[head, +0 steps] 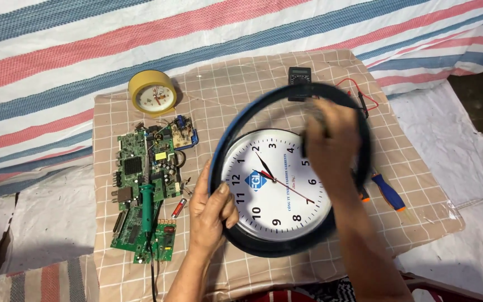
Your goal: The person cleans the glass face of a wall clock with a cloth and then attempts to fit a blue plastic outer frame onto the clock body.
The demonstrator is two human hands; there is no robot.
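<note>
Resting on a beige checked cloth (236, 84), a round wall clock (275, 187) with a white face and a dark blue rim lies face up between the person's two hands. The left hand (212, 210) grips the clock's rim at its lower left edge, thumb hooked over the top of the rim and fingers curled beneath it, so this grip is closed on the clock. The right hand (331, 148) is blurred over the clock's upper right side; its grip seems wrapped on the rim there, though the blur hides how tightly the fingers close.

To the left of the clock, a green circuit board (141, 190) lies flat on the cloth with a green-handled soldering iron (147, 204) laid across it. Above the board sits a roll of yellow tape (152, 92) with a small clock face set inside it. A black multimeter (299, 75) lies past the clock's top edge, its red lead (364, 95) trailing right. Just right of the clock, a blue and orange screwdriver (388, 193) rests on the cloth. A striped tarpaulin (85, 45) in red, blue and white spreads beneath everything.
</note>
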